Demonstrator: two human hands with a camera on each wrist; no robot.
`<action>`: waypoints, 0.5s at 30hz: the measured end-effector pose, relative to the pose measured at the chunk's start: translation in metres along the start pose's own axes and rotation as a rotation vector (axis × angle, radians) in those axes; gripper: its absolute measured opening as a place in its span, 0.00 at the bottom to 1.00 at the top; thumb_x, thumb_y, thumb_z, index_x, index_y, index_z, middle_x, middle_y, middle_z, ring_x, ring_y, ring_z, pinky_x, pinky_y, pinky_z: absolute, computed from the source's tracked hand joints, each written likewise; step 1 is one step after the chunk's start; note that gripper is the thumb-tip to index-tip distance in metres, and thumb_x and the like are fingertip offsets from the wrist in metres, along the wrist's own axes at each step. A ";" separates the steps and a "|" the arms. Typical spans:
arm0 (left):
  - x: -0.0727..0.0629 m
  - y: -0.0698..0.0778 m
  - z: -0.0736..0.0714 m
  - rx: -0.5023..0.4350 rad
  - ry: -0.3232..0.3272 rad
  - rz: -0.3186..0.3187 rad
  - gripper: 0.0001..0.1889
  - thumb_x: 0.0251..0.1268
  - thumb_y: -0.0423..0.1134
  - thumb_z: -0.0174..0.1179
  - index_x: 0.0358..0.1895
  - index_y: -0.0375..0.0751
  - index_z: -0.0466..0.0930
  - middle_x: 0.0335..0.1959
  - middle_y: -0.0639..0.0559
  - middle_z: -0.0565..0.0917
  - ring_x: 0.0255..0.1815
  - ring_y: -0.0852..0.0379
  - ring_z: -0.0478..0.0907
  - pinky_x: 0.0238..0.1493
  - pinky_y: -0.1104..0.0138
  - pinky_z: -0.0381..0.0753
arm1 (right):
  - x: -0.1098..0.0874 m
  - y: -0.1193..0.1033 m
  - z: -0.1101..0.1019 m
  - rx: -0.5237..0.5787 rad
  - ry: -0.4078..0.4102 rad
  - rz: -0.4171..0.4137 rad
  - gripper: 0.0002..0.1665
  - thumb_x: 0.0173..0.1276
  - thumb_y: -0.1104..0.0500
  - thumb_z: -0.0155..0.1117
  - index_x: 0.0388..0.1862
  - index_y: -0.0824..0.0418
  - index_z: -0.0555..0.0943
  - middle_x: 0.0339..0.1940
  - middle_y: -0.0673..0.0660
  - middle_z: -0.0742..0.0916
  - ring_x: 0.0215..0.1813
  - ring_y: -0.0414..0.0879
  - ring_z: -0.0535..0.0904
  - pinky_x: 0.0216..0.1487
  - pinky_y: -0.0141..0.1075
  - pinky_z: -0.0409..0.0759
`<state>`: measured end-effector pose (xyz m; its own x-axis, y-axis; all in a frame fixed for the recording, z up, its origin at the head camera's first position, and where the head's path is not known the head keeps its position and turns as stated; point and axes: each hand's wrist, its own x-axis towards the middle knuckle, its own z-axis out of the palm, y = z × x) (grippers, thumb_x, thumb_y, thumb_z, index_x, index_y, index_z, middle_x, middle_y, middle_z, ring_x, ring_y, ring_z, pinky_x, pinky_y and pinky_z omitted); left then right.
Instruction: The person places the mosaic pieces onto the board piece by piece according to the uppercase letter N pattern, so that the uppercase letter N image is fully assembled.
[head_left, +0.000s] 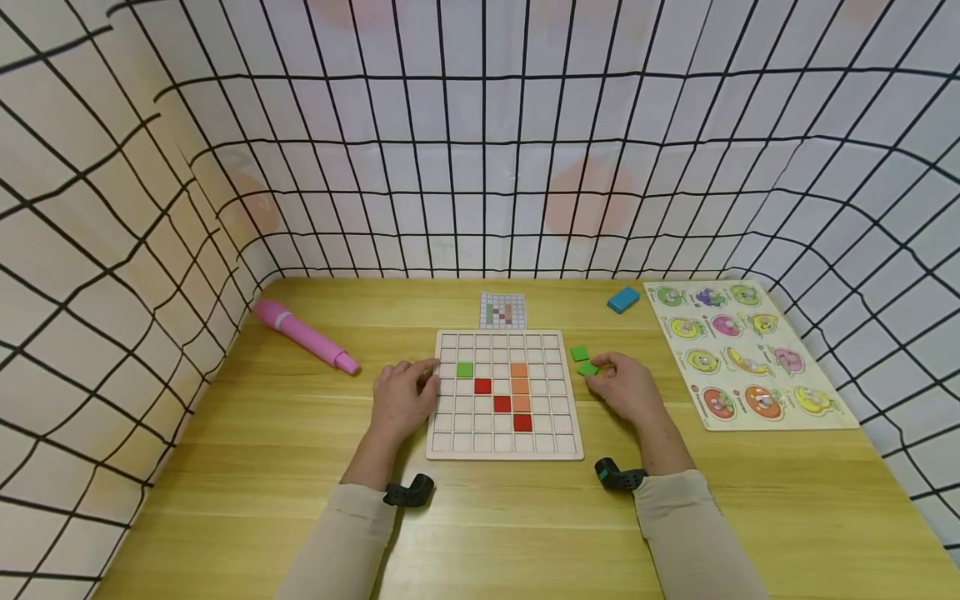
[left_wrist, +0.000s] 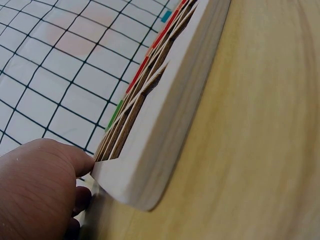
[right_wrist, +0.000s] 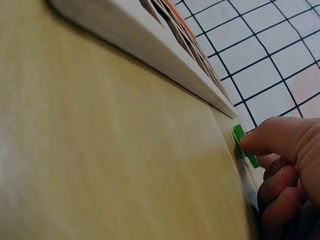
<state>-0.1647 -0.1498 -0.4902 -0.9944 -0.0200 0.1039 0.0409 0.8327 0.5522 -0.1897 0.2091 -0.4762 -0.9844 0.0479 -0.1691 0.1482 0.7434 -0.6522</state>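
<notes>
A square wooden grid board (head_left: 505, 451) lies flat on the table. It bears a green tile (head_left: 465, 369), red tiles (head_left: 483, 386) in a diagonal and orange tiles (head_left: 520, 386) in a column. My left hand (head_left: 402, 398) rests at the board's left edge, fingertips touching its side; in the left wrist view the thumb (left_wrist: 79, 159) reaches the frame corner. Right of the board, my right hand (head_left: 624, 385) pinches a loose green tile (head_left: 587, 367) between thumb and finger. Another loose green tile (head_left: 580, 353) lies just beyond it.
A small pattern card (head_left: 502, 311) stands behind the board. At the back right are a blue block (head_left: 623, 300) and a fruit puzzle board (head_left: 738, 358). A pink pen-shaped object (head_left: 307, 337) lies at the left. Gridded white walls (head_left: 495, 175) enclose the table.
</notes>
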 end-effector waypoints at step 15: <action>-0.001 0.001 -0.001 -0.004 0.011 0.007 0.20 0.74 0.48 0.56 0.65 0.53 0.82 0.51 0.44 0.85 0.51 0.44 0.73 0.53 0.51 0.66 | -0.007 -0.021 0.000 0.046 -0.024 -0.129 0.22 0.69 0.53 0.66 0.59 0.60 0.81 0.25 0.51 0.80 0.26 0.45 0.72 0.34 0.37 0.70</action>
<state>-0.1641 -0.1491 -0.4891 -0.9930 -0.0205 0.1163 0.0478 0.8309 0.5544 -0.1862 0.1932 -0.4616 -0.9932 -0.0620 -0.0990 0.0257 0.7109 -0.7028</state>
